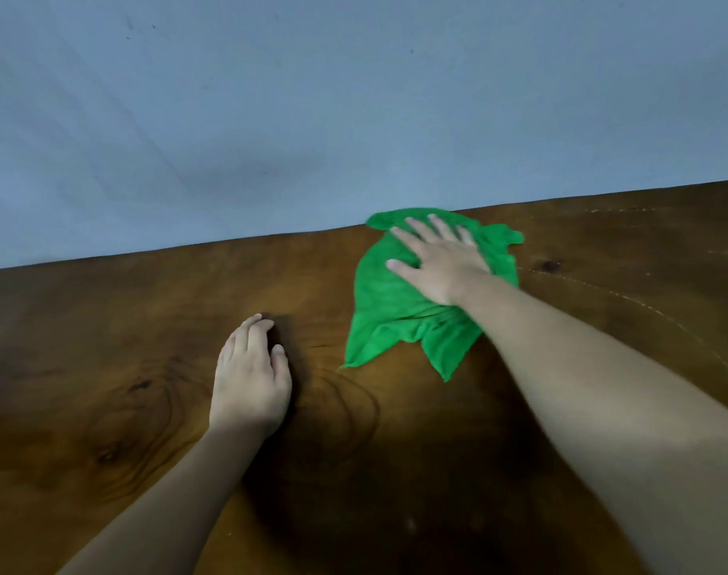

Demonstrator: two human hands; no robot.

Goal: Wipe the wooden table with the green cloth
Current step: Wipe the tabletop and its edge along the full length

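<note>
A crumpled green cloth (389, 309) lies on the dark wooden table (105, 367), up against the table's far edge where it meets the wall. My right hand (437, 263) presses flat on top of the cloth with fingers spread, pointing toward the wall. My left hand (250, 375) rests palm down on the bare wood to the left of the cloth and nearer to me, fingers together, holding nothing.
A plain blue-grey wall (312, 118) stands directly behind the table's far edge. A faint dotted curved mark (628, 296) runs across the wood on the right. Knots and grain rings show in the wood near my left hand.
</note>
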